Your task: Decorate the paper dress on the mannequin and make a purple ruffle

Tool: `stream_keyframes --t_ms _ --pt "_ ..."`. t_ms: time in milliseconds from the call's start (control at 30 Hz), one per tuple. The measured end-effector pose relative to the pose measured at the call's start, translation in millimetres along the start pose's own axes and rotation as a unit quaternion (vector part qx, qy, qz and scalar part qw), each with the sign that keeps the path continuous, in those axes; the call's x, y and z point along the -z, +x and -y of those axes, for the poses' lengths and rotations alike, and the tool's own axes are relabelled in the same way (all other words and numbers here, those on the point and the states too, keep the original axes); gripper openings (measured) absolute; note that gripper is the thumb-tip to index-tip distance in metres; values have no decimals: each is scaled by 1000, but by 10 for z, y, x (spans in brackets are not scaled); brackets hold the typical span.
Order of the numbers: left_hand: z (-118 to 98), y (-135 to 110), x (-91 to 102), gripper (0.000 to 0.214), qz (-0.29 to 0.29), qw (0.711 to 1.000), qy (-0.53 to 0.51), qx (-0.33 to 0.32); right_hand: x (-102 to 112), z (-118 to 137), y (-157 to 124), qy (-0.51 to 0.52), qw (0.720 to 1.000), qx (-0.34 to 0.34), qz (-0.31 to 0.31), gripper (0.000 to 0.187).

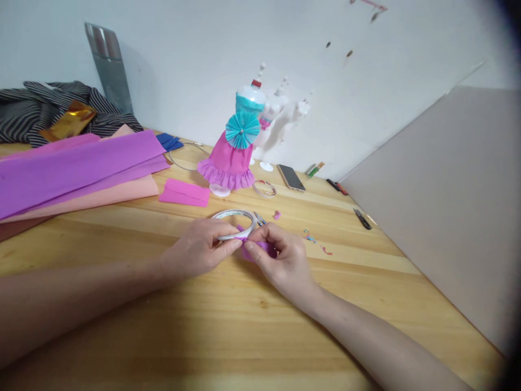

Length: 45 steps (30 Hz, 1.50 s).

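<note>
Over the middle of the table, my left hand (199, 247) is closed on a white roll of double-sided tape (235, 212), with thumb and fingers at its near edge. Right beside it, my right hand (283, 255) pinches a small piece of purple crepe paper (266, 248) against that edge. The fingertips of both hands nearly meet there and hide part of the paper. Just behind the roll lie small scissors (259, 218), partly covered. A mini dress form (228, 155) in a pink skirt with a turquoise paper rosette stands farther back.
Purple and peach crepe sheets (81, 168) fill the left side, near a folded pink piece (184, 193). A phone (291, 177), another tape roll (264, 188) and a cutter knife (362, 219) lie right of the dress form. Paper scraps (317, 241) dot the wooden table (183, 336).
</note>
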<state>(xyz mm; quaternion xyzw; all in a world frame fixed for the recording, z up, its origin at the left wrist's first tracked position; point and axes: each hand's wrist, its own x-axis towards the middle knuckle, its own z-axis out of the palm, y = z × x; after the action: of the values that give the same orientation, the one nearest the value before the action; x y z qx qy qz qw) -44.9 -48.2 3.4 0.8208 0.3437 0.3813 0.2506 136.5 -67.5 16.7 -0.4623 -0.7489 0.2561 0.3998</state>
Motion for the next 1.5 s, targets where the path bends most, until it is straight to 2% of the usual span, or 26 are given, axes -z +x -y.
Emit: stream_keyframes --t_ms 267,533,633,767,967,1133,1367,1500 --pt "29 -8 -25 25 0 1000 9 -21 -9 -17 2 6 1000 -12 6 17" --pt "22 -11 31 25 42 999 5 -23 -14 -18 30 10 1000 -29 -2 23" --pt "-11 2 49 24 46 998 -40 16 5 -15 52 12 999 -19 -28 29" --pt "-40 21 56 23 48 990 -103 86 46 11 53 17 1000 11 -11 23" --pt "50 41 77 28 73 967 -183 162 77 16 70 19 999 -29 12 19" --pt "137 66 96 29 121 951 -218 182 94 2 105 -4 999 -38 37 13" --pt "164 58 88 33 126 953 -202 189 97 41 104 -12 999 -32 37 13" --pt "134 43 63 30 110 960 -169 193 89 57 85 -6 999 -25 38 14"
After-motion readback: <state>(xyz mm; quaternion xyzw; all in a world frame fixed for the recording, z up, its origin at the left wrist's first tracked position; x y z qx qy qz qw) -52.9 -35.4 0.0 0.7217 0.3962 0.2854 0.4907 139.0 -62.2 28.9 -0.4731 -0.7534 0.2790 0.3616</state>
